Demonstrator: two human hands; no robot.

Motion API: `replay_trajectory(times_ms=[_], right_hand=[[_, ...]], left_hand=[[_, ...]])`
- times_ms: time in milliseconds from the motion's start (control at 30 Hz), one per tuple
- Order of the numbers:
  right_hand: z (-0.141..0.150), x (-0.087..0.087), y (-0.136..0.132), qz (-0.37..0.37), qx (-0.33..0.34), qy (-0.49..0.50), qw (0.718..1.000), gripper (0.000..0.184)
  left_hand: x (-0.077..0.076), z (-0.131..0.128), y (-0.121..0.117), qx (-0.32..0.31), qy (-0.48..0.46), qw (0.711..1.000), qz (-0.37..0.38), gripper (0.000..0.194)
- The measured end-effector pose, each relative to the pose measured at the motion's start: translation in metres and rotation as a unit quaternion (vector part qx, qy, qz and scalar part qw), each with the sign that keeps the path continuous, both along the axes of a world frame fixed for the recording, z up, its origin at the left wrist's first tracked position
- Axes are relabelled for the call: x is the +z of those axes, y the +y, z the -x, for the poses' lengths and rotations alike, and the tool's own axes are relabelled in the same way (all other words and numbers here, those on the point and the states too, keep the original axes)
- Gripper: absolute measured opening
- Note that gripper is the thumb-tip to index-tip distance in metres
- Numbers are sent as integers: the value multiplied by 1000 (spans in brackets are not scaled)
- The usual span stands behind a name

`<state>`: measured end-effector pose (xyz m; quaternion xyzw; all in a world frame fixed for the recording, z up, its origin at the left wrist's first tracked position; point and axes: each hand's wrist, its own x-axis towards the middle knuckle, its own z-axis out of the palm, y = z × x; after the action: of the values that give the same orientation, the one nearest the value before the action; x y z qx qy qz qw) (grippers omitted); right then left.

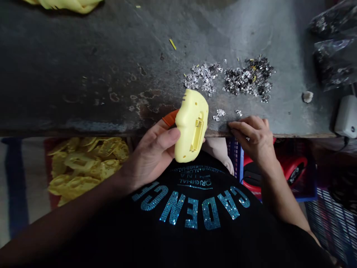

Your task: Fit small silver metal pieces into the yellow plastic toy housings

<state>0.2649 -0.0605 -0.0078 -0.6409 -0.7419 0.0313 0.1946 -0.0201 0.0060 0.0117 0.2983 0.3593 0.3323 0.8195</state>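
A pale yellow plastic casing (185, 126) is gripped in my left hand (156, 150) over the table's front edge, tilted, its narrow battery compartment facing up. A metal bit shows at the compartment's upper end. An orange band wraps a finger of this hand. My right hand (255, 139) rests at the table edge with its fingers curled together, and a small metal piece (248, 139) shows between them. Just beyond that hand lie a few loose metal pieces (219, 114). Farther back are a silvery pile of metal pieces (203, 77) and a darker pile (248, 78).
Yellow plastic shells (89, 163) fill a red container below the table at left. Red and black items (290, 169) sit in a blue crate at lower right. Plastic bags of metal parts (334, 61) and a white device (346, 117) stand at the table's right end.
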Motion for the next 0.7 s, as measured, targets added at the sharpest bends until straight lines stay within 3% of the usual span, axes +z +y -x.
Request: replay_trajectory(times_ms=[167,333,533,700], right_hand=[[-5,1,-7,10,16,8,1000,17],[-13,8,-11,26,10,95,995,15],[-19,7,1,49,44,71,995,16],[-19,7,-6,53,47,89,993,13]], left_hand=[[3,0,-6,-3,30,999,-11,52],[1,0,-8,-17,29,999,-7,55],[2,-1,-8,-18,27,999,-1,58],[1,1,-9,-11,15,1000,-3,54]])
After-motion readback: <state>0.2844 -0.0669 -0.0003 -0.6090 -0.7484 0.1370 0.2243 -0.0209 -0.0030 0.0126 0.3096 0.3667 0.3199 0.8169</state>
